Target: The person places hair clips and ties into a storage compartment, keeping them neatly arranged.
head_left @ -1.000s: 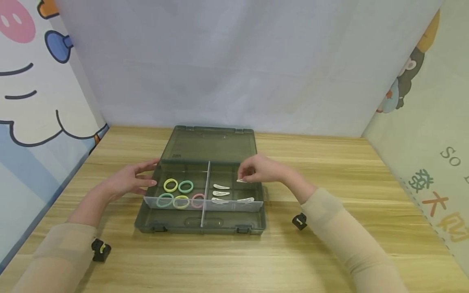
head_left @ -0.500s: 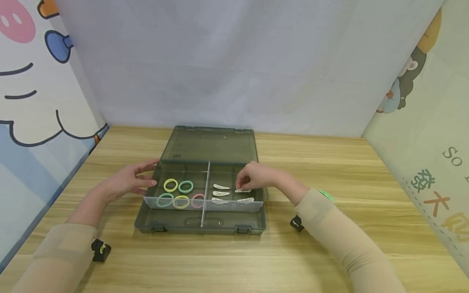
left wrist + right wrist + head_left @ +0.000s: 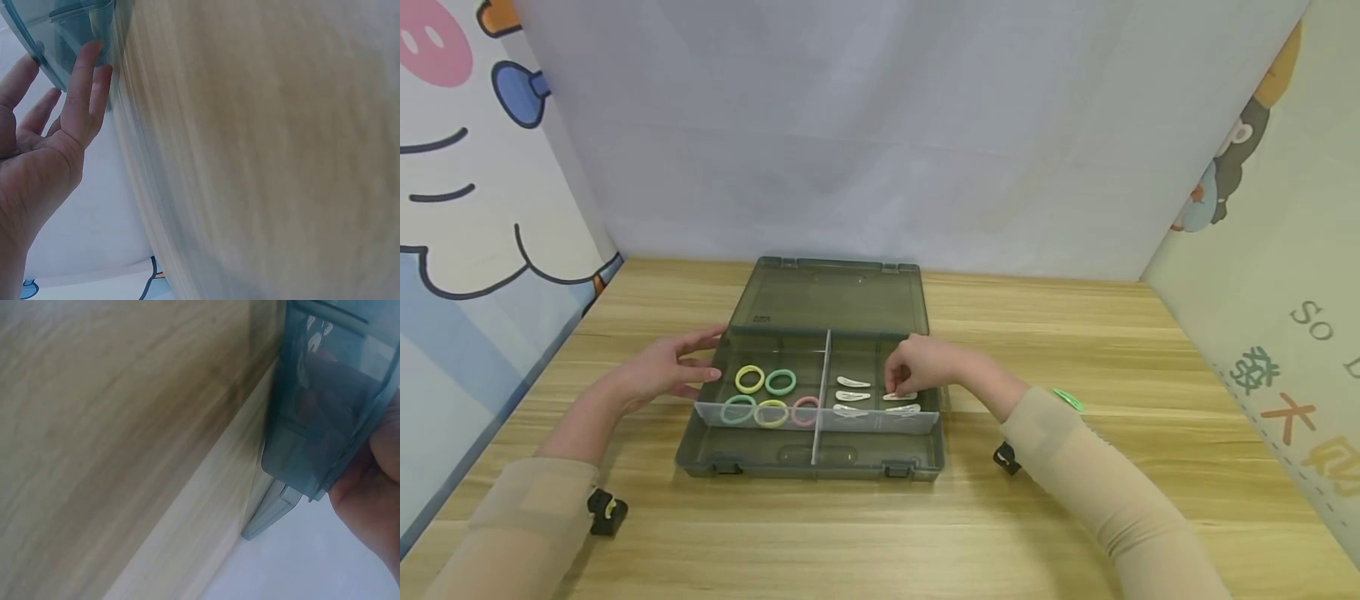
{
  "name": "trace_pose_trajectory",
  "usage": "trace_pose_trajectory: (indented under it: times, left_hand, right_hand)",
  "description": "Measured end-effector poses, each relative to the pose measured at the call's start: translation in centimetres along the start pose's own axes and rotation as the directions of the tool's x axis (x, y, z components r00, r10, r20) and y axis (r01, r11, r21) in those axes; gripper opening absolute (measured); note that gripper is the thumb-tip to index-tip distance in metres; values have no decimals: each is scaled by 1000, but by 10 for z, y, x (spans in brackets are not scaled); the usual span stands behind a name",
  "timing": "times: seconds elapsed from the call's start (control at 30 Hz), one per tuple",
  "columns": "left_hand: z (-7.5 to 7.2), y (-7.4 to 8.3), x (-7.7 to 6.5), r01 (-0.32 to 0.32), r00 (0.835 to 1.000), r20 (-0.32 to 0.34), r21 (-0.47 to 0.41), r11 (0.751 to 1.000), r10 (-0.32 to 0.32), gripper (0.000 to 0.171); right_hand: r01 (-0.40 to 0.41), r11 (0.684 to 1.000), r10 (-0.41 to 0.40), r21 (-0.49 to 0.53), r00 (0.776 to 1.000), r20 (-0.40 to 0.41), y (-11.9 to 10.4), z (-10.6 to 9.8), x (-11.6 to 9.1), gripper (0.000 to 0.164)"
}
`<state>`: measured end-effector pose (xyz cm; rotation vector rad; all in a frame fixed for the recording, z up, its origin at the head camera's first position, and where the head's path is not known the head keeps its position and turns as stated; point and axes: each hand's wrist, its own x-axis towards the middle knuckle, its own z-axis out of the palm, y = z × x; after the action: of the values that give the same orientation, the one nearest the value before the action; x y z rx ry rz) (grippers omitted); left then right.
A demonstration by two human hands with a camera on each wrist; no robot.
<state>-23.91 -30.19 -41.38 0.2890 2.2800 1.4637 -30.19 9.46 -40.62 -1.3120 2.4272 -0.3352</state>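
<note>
A dark translucent divided box [image 3: 805,471] stands on the table with its lid [image 3: 835,292] laid back. Its left compartment holds several yellow, green and pink hair ties [image 3: 780,382]. Several white snap hair clips [image 3: 852,397] lie in rows in the right compartment. Down inside that compartment, my right hand [image 3: 925,364] pinches a white hair clip [image 3: 910,396] low near the bottom, above another clip; the box wall partly covers this hand [image 3: 369,481] in the right wrist view. Fingers loosely spread, my left hand [image 3: 662,368] touches the box's left side, also in the left wrist view.
A green hair clip [image 3: 1067,399] lies on the wooden table [image 3: 880,542] beside the right sleeve. White dividers [image 3: 826,367] split the box, with a front strip ahead of the compartments. A pale curtain [image 3: 880,150] and printed side panels surround the table.
My right hand has moved down and slightly toward me inside the right compartment, bringing the white hair clip lower. The green clip has come into view beside the sleeve. My left hand stays still.
</note>
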Motion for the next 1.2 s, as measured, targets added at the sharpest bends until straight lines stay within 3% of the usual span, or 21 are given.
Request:
trace_pose_trajectory:
  times: [0.37,0.77,1.2]
  left_hand:
    - [1,0,2,3,1000,6,-13,1000,-3,82]
    - [0,0,2,6,1000,5,-12,1000,-6,81]
    - [-1,-1,1,4,1000,5,-2,1000,-4,83]
  right_hand:
    - [-11,999,10,-52,1000,-19,0,1,0,6]
    - [80,986,-68,144,994,-84,1,-10,-11,11]
    - [116,979,-93,170,987,-134,-4,-28,-46,15]
